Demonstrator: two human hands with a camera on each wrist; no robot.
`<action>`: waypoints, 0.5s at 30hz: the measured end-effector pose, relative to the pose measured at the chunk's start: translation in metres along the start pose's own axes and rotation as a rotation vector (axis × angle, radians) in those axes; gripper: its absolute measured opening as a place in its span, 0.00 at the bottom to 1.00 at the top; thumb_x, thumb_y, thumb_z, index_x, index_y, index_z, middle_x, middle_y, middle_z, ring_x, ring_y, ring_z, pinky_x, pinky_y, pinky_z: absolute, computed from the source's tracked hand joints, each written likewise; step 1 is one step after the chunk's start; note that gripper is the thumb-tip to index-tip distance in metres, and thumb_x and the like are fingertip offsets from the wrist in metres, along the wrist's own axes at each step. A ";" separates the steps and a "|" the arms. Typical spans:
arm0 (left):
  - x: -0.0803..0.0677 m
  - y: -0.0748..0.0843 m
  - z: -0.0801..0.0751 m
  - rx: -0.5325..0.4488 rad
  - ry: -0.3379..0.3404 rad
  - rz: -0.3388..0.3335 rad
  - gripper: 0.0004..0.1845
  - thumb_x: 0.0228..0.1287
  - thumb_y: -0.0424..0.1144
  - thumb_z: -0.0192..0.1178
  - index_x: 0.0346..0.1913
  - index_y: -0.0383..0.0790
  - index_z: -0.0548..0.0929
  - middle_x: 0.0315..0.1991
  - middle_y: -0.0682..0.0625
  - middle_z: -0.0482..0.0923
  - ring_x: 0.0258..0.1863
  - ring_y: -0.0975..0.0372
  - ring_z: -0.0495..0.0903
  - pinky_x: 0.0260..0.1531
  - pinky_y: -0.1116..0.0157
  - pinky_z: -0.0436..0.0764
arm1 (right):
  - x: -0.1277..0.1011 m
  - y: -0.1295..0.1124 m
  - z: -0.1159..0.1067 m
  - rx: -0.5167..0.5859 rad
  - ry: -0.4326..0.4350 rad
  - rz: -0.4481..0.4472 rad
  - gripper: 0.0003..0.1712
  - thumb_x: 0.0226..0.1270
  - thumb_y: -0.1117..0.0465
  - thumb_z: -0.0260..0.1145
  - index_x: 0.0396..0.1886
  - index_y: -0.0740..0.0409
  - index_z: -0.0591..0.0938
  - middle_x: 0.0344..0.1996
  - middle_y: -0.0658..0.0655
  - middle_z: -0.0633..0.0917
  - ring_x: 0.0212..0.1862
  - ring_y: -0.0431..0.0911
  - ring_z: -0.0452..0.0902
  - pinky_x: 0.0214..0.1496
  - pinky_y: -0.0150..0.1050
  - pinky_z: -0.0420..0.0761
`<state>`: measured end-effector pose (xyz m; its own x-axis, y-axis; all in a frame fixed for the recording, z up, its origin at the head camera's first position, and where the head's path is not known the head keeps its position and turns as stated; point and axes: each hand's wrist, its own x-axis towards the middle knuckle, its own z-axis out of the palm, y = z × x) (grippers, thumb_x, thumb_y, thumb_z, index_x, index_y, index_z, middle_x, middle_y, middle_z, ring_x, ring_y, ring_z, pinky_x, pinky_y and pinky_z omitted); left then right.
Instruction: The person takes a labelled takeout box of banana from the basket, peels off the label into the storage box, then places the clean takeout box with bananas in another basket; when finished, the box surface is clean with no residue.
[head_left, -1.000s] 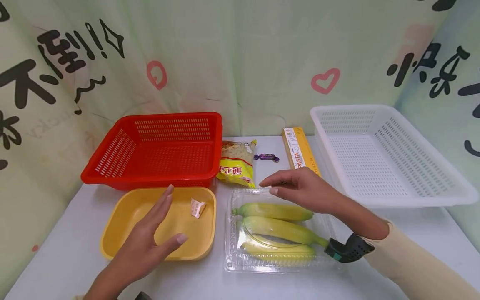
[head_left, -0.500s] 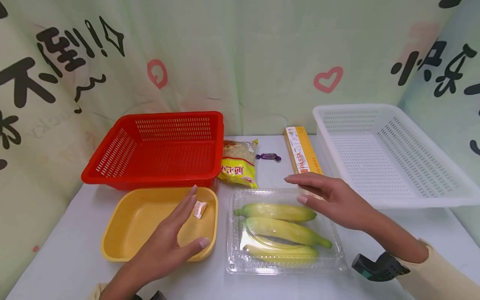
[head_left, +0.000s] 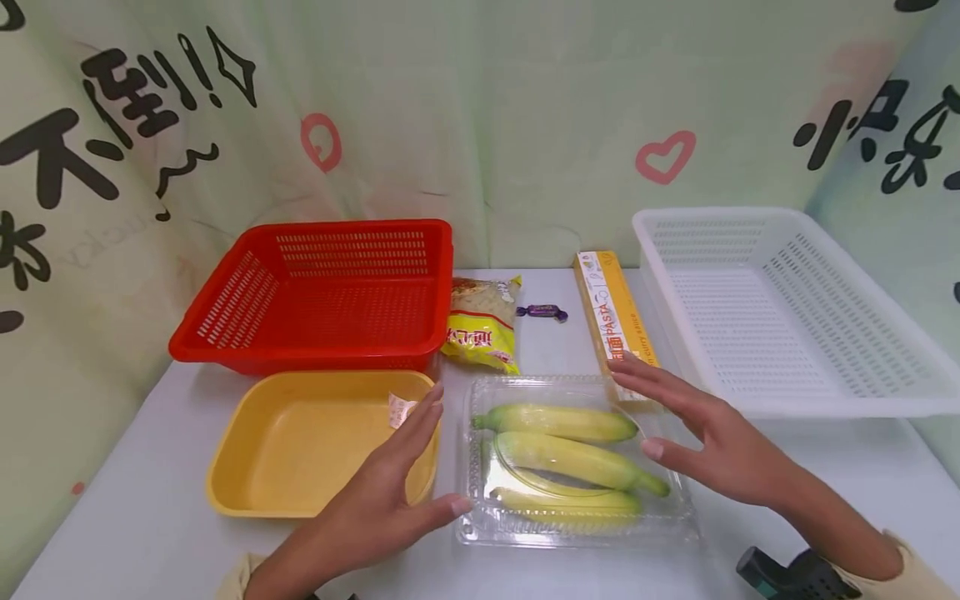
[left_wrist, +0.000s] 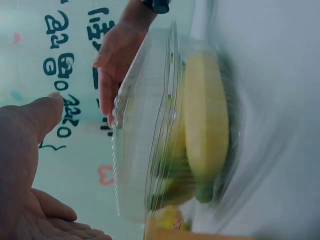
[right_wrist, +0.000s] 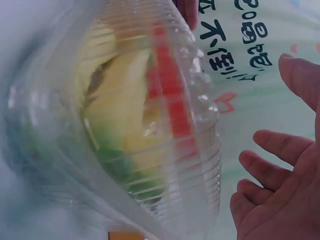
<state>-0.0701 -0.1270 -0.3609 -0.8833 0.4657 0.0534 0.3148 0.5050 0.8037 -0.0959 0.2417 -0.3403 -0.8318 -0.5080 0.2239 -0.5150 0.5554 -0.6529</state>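
Both hands have drawn in toward the clear clamshell box of bananas (head_left: 573, 458) since a second ago: the left hand (head_left: 375, 508) has left the space over the yellow tray (head_left: 255, 475) and now stands at the box's left edge, while the right hand (head_left: 712, 442) has pulled back from above the box to its right edge. From the head view, both hands are spread with fingers straight, palms facing each other across the box and holding nothing; the left thumb tip is at the box's near left corner, though whether it touches cannot be told. The box lies shut on the white table (head_left: 150, 533), near the front, with three yellow-green bananas (head_left: 570, 460) inside. A small wrapped sweet (head_left: 400, 410) lies in the yellow tray, just behind the left fingertips. Behind stand a red basket (head_left: 322, 292), a yellow snack packet (head_left: 480, 333), a purple candy (head_left: 542, 312), a pasta box (head_left: 611, 317) and a white basket (head_left: 787, 308). From the left wrist view, the left hand (left_wrist: 25, 170) is open beside the clamshell box (left_wrist: 165, 125), with the right hand (left_wrist: 115, 65) on the far side. From the right wrist view, the right hand (right_wrist: 285, 170) is open with relaxed fingers just beside the ribbed box (right_wrist: 125, 120), apart from it.
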 end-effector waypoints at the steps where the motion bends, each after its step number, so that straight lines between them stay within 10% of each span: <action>1: 0.001 0.001 0.002 -0.005 -0.005 -0.003 0.55 0.53 0.60 0.69 0.77 0.45 0.52 0.76 0.63 0.42 0.74 0.64 0.46 0.66 0.53 0.60 | -0.003 0.001 0.000 0.011 -0.001 -0.008 0.42 0.60 0.67 0.69 0.74 0.46 0.65 0.73 0.51 0.62 0.74 0.41 0.50 0.61 0.21 0.61; 15: 0.003 0.005 0.030 -0.013 -0.021 0.047 0.66 0.42 0.60 0.75 0.77 0.39 0.47 0.77 0.62 0.33 0.75 0.61 0.41 0.67 0.52 0.59 | -0.035 0.024 0.002 0.078 -0.123 -0.039 0.56 0.60 0.51 0.71 0.79 0.56 0.47 0.77 0.58 0.38 0.76 0.43 0.36 0.58 0.20 0.57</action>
<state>-0.0607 -0.1010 -0.3742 -0.8603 0.5037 0.0785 0.3505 0.4727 0.8085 -0.0790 0.2713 -0.3650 -0.7774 -0.6074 0.1632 -0.5246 0.4832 -0.7009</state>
